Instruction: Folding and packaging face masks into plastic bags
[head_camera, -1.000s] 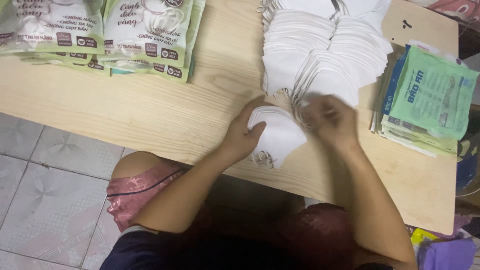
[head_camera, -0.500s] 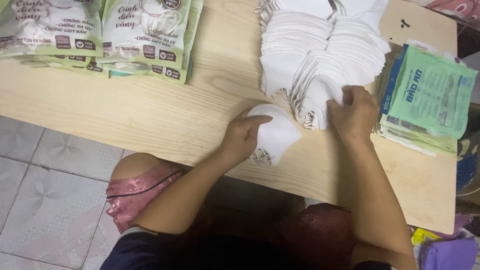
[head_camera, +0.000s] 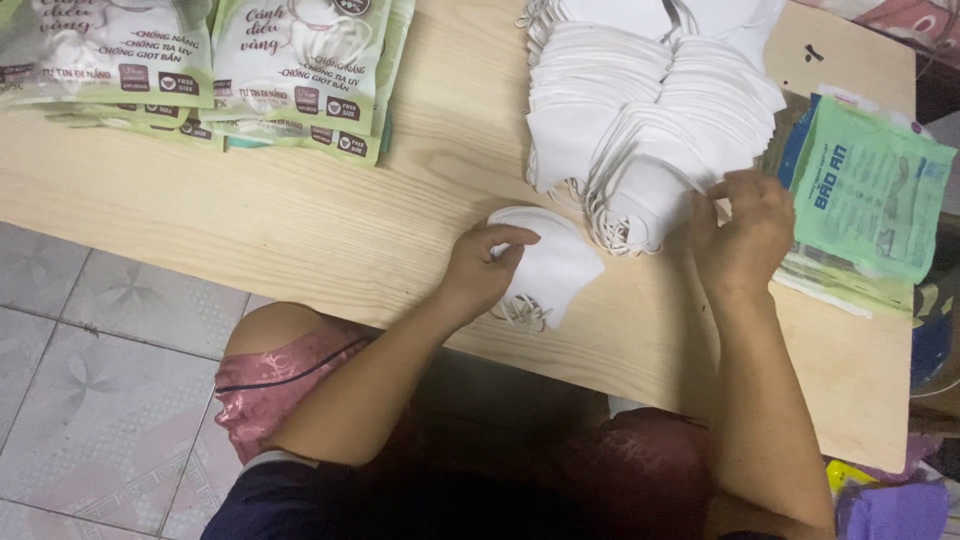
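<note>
Right hand (head_camera: 742, 235) has moved onto the mask stack (head_camera: 650, 110), pinching one; left hand (head_camera: 480, 268) pins a folded mask (head_camera: 555, 265).

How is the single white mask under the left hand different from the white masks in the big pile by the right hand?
The single mask lies alone and flat on the wooden table, pressed by the left hand; the piled masks overlap in fanned rows. The single mask shows its whole folded shape, while the piled masks show mostly edges. The right hand touches the pile's near edge. Both are white, folded, with white ear loops.
</note>
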